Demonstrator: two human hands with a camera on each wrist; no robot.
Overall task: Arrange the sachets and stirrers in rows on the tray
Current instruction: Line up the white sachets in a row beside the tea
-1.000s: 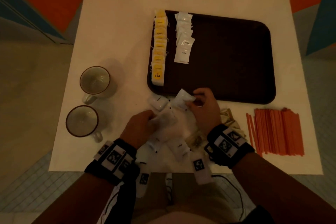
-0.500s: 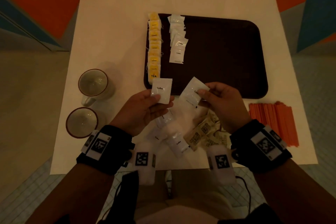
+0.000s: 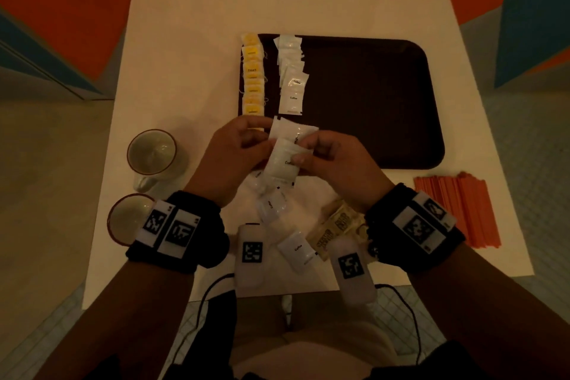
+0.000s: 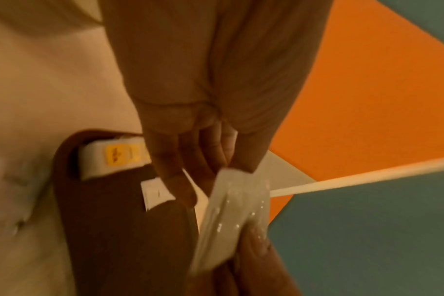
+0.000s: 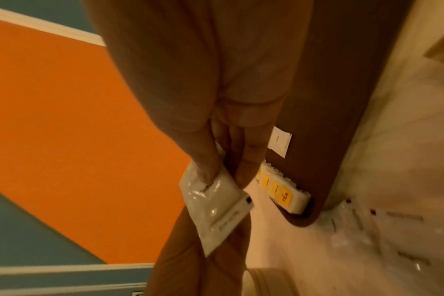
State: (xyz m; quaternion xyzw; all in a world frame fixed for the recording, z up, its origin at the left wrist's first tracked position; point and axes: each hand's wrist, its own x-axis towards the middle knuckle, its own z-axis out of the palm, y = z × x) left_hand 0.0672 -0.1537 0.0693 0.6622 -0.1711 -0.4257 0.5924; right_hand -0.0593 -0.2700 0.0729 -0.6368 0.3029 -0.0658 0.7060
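Both hands meet above the near-left corner of the dark brown tray (image 3: 370, 102). My left hand (image 3: 262, 136) pinches one white coffee sachet (image 3: 293, 133). My right hand (image 3: 303, 149) pinches a second white coffee sachet (image 3: 282, 165) that overlaps the first. The right wrist view shows thumb and fingers of the right hand (image 5: 226, 178) clamped on that sachet (image 5: 210, 202). On the tray lie a row of yellow tea sachets (image 3: 253, 80) and a row of white coffee sachets (image 3: 291, 77). Orange stirrers (image 3: 456, 210) lie on the table to the right.
Loose white sachets (image 3: 297, 248) and brown sugar sachets (image 3: 339, 225) lie on the white table between my wrists. Two empty mugs (image 3: 152, 154) (image 3: 129, 219) stand at the left. The right two thirds of the tray hold nothing.
Each hand lifted a white sachet from the pile. The hands then came together, so the two sachets now overlap near the tray's front-left corner.
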